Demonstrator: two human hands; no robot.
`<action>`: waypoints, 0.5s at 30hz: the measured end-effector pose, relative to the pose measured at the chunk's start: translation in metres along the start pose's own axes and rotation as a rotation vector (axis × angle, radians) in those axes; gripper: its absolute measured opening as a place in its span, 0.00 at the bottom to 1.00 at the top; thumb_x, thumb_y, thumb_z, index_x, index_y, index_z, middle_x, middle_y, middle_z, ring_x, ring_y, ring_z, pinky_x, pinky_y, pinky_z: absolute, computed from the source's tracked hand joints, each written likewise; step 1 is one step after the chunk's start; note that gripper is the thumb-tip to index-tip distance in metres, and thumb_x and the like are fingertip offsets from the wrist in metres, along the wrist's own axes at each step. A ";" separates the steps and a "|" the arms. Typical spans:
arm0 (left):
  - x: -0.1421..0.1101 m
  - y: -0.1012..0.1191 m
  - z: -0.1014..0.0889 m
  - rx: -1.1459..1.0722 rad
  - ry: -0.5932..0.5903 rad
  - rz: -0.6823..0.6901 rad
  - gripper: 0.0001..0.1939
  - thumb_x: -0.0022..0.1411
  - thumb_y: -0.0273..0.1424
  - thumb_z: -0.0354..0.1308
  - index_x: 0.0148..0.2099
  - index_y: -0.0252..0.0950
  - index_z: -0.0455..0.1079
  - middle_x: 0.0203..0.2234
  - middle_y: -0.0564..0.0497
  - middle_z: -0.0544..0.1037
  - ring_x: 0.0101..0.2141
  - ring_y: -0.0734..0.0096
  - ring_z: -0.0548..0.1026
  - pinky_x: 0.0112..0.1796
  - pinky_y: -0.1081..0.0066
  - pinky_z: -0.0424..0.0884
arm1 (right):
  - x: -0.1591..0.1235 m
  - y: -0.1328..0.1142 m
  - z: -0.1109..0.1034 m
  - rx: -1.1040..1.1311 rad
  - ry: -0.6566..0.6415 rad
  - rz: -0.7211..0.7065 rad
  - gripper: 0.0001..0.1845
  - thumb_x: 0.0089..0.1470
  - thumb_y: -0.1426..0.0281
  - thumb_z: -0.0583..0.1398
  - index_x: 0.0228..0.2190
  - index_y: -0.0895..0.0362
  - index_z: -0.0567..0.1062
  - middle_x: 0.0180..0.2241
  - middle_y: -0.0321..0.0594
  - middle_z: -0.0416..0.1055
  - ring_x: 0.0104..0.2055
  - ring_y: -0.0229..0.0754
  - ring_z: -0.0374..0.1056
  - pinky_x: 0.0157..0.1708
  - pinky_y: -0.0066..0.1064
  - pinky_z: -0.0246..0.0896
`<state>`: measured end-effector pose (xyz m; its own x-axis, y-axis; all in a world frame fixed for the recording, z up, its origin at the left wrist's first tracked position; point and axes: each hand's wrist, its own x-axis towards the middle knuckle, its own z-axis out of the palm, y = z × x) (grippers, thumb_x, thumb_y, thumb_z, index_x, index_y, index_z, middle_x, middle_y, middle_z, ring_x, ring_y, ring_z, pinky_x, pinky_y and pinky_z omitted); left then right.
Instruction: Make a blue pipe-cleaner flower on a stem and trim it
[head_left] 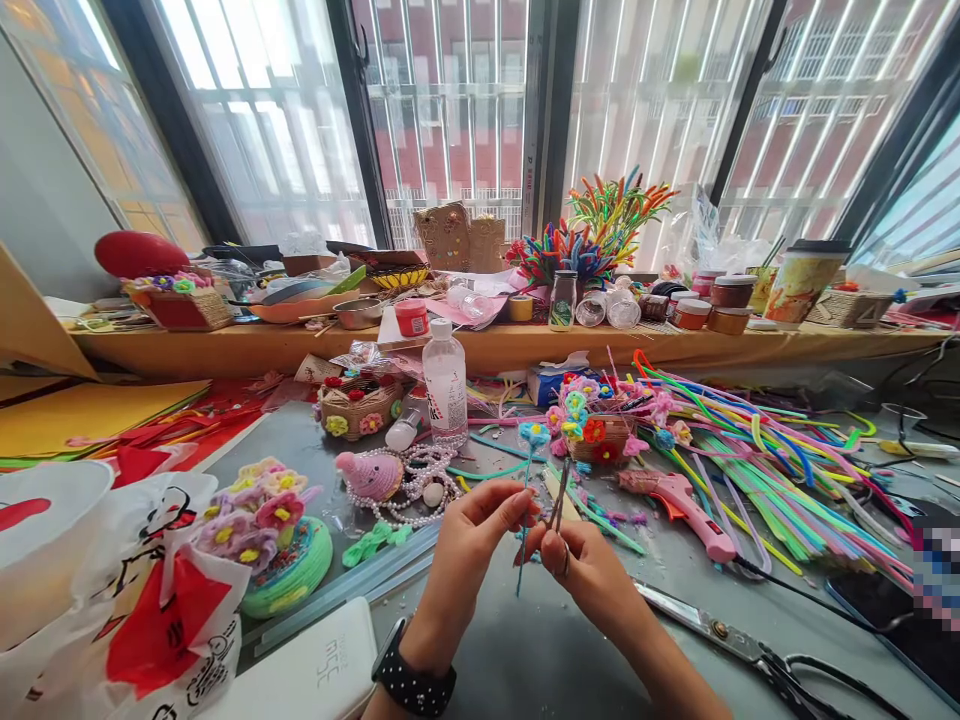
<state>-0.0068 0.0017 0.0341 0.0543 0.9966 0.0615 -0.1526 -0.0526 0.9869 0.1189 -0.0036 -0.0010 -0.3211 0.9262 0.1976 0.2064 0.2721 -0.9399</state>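
I am watching a blue flower [534, 433] on a thin stem being held upright over the table [540, 640], likely so its stem end stays workable. My left hand [472, 540] is pinching the stem, fingers closed. My right hand [581, 565], at 3 o'clock from it, is gripping tweezers [559, 505] tilted towards the stem. The glue gun [679, 500] is lying at 2 o'clock, scissors [750, 650] at 4, both within reach.

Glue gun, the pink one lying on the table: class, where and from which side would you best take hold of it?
Probably by the handle of the glue gun, the thick pink part that angles toward the lower right and ends near the cord. The gun lies flat on the table, so coming down from above with fingers across the handle's sides looks best. Its other end, to the left, is narrower and stuck with fluff; leave it alone.
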 end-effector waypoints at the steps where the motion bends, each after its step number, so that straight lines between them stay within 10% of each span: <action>1: 0.001 -0.001 -0.001 -0.003 -0.013 -0.001 0.06 0.48 0.31 0.57 0.29 0.32 0.69 0.19 0.53 0.73 0.24 0.74 0.69 0.29 0.74 0.64 | 0.000 0.000 0.001 -0.020 -0.027 -0.012 0.37 0.43 0.43 0.43 0.19 0.61 0.73 0.16 0.34 0.54 0.20 0.34 0.49 0.19 0.25 0.42; 15: 0.004 -0.008 -0.003 -0.155 -0.187 -0.066 0.13 0.48 0.31 0.58 0.29 0.37 0.53 0.16 0.57 0.73 0.20 0.77 0.69 0.25 0.76 0.60 | -0.002 -0.003 0.003 -0.086 -0.129 -0.068 0.37 0.41 0.41 0.41 0.16 0.61 0.68 0.16 0.33 0.54 0.19 0.33 0.50 0.18 0.24 0.42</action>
<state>-0.0085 0.0064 0.0260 0.2489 0.9678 0.0383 -0.2912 0.0371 0.9559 0.1164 -0.0066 0.0006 -0.4521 0.8650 0.2177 0.2561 0.3597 -0.8972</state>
